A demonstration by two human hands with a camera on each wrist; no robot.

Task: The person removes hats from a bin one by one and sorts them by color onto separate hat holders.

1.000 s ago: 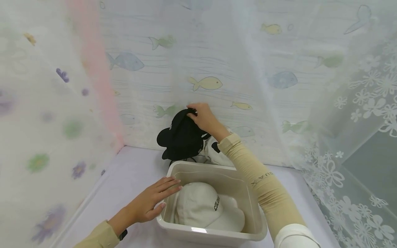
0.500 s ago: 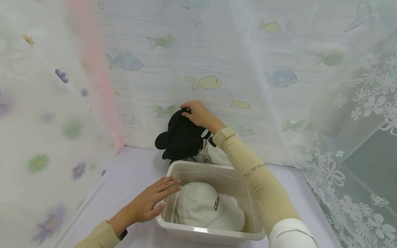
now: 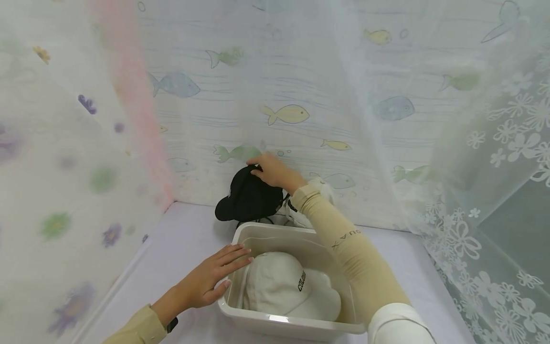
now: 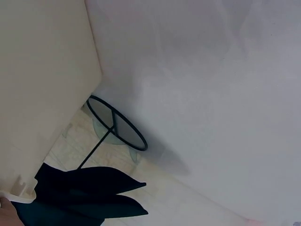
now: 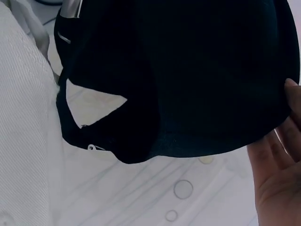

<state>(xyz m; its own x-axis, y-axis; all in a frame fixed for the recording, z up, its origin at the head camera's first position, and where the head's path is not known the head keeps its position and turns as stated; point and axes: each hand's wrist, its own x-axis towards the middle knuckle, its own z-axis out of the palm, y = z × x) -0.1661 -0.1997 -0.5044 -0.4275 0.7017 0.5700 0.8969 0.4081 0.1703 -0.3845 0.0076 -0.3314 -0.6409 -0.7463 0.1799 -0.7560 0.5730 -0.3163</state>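
Note:
My right hand (image 3: 272, 171) pinches the crown of a black cap (image 3: 253, 196) behind the tub. In the right wrist view the cap's open back strap and buckle face the camera, with thumb and fingers (image 5: 294, 94) at its edge. Two dark brims (image 4: 108, 181), one above the other, show in the left wrist view. My left hand (image 3: 210, 277) lies with extended fingers over the left rim of a white plastic tub (image 3: 296, 327). Inside the tub sits an off-white cap (image 3: 275, 282) with dark lettering, its brim toward the right.
A black wire stand (image 4: 117, 123) with a round base stands beneath the black caps. To their right is a white cap (image 3: 296, 216) with a dark patch, partly behind my right sleeve. Sheer fish-print curtains (image 3: 283, 71) hang behind the white table surface (image 3: 193, 229).
My right hand has shifted slightly left, then down, with the black cap. Its brim has dropped over the lower brim, so one brim now shows in the head view. My left hand stays put.

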